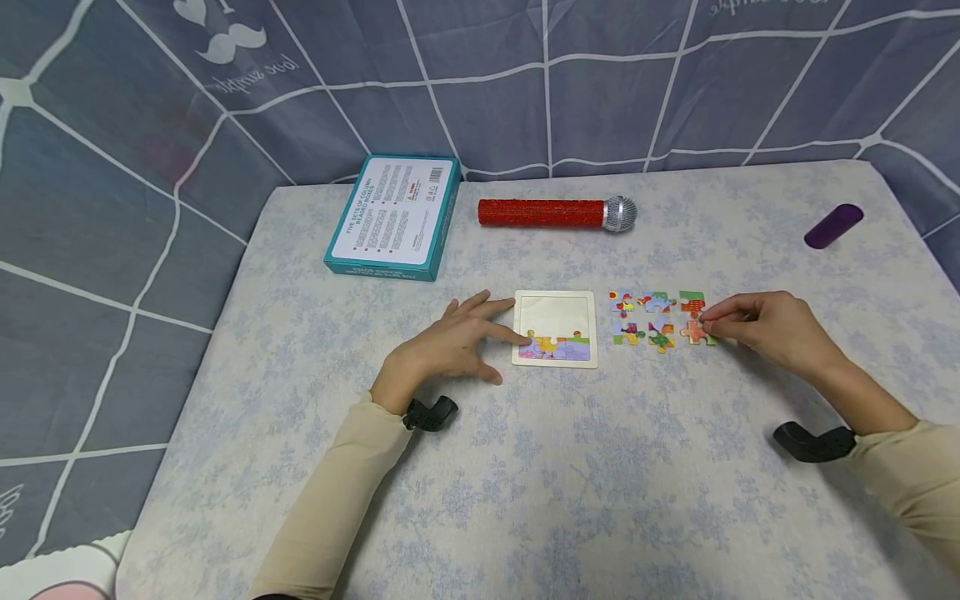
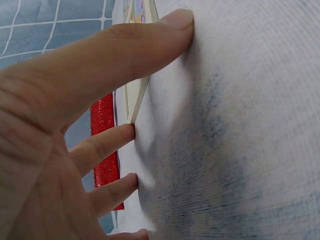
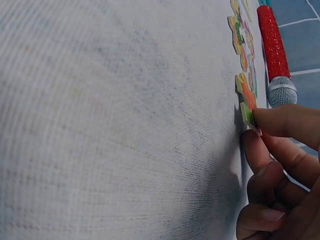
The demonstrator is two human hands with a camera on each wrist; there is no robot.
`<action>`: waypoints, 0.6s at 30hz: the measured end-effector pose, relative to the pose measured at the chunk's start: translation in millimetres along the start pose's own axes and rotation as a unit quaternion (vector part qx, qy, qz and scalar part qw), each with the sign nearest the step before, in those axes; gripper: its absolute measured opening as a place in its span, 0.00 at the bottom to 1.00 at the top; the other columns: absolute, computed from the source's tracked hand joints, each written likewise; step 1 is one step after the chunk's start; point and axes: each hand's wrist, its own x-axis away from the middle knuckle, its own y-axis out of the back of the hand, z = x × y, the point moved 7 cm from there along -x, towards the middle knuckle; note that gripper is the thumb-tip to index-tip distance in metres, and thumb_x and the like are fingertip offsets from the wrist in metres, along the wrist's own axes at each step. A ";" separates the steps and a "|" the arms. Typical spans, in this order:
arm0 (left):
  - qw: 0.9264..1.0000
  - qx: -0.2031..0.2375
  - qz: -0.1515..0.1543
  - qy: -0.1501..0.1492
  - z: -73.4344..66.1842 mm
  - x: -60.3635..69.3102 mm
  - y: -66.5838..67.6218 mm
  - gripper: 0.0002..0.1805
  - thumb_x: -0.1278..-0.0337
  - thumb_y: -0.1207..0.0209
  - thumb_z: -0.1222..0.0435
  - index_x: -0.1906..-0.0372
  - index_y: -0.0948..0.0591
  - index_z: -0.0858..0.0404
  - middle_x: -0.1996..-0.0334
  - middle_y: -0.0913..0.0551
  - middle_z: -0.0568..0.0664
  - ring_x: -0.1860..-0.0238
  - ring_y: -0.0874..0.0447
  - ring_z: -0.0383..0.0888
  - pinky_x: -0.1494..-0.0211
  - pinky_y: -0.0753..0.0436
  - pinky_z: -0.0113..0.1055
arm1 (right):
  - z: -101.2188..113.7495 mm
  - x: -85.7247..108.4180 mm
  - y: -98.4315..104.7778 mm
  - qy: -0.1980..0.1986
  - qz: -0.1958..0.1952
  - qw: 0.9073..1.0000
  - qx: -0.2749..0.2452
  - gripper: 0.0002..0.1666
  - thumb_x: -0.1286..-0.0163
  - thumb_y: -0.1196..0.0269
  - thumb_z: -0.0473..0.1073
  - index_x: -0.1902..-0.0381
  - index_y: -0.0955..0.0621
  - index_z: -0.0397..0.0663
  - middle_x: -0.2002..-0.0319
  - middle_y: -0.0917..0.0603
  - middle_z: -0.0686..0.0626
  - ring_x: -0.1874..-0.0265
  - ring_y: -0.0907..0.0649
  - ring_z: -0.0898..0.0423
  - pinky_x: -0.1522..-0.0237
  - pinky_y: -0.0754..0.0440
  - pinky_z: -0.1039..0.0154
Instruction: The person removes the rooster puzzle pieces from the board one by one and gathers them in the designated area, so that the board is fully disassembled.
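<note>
**Right hand [image 1: 783,332] pinches a jigsaw piece [image 1: 694,332] by its edge**

Its thumb and forefinger are closed on the orange-and-green piece, at the near right of the loose pieces [image 1: 662,337]. The left hand [image 1: 453,343] is spread wide, gripping nothing, its forefinger touching the puzzle tray [image 1: 555,292] at the lower left, beside the placed bottom row [image 1: 553,349]. A light edge grip should serve best: raise the piece straight up, so its tabs don't drag its neighbours, and let the left forefinger steady the tray. Farther back on the tabletop [image 1: 525,500] lies a red glittery microphone [image 1: 542,212].
</note>
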 end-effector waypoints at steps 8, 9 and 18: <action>1.000 0.000 0.001 0.000 0.3 0.3 -0.3 0.35 0.59 0.22 0.60 0.39 0.19 0.45 0.24 0.43 0.47 0.22 0.61 0.55 0.28 0.62 0.65 | 2.2 -0.1 -0.4 0.011 -0.007 1.000 0.023 0.17 0.34 0.33 0.54 0.58 0.13 0.47 0.69 0.15 0.50 0.75 0.25 0.59 0.76 0.29 0.64; 1.000 0.000 0.001 0.000 0.3 0.3 -0.3 0.35 0.59 0.22 0.60 0.39 0.19 0.45 0.24 0.43 0.47 0.22 0.61 0.55 0.28 0.62 0.65 | 2.3 -0.1 -0.8 0.013 -0.008 0.999 0.028 0.16 0.34 0.33 0.53 0.59 0.13 0.48 0.70 0.16 0.50 0.75 0.25 0.59 0.76 0.29 0.64; 1.000 -0.006 0.002 -0.002 0.0 0.4 0.0 0.35 0.59 0.22 0.60 0.39 0.19 0.45 0.24 0.44 0.47 0.22 0.61 0.55 0.28 0.61 0.65 | 8.4 1.0 1.6 0.033 -0.024 0.998 0.039 0.12 0.32 0.36 0.49 0.60 0.14 0.47 0.71 0.16 0.49 0.77 0.24 0.60 0.78 0.30 0.64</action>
